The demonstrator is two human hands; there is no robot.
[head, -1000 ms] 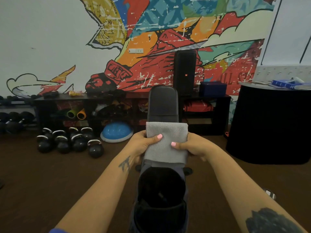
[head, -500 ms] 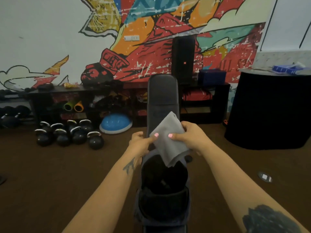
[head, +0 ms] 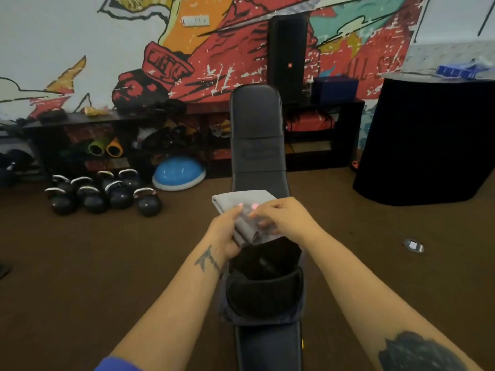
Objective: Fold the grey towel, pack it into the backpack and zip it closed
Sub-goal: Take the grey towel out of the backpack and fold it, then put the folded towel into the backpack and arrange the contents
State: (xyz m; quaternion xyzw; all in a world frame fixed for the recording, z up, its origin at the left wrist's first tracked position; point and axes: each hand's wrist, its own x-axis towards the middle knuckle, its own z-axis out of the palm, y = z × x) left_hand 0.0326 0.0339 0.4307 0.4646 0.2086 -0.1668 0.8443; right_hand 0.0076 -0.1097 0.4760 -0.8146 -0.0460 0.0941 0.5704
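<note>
The grey towel (head: 242,200) is folded into a small bundle and held over the black weight bench (head: 255,135). My left hand (head: 225,234) grips its left and lower side, and my right hand (head: 281,218) pinches it from the right, thumbs nearly touching on top. Just below the hands, the dark backpack (head: 263,293) lies on the bench with its mouth gaping open toward me. The towel's lower edge hangs just above that opening.
Several kettlebells (head: 107,194) and a blue balance dome (head: 178,174) sit on the brown floor at left. A low black shelf (head: 88,121) and a tall speaker (head: 288,54) stand against the mural wall. A black round table (head: 428,135) is at right.
The towel went from a flat rectangle held by both hands to a smaller, folded bundle. Both hands have drawn closer together over it, and the view has tilted downward.
</note>
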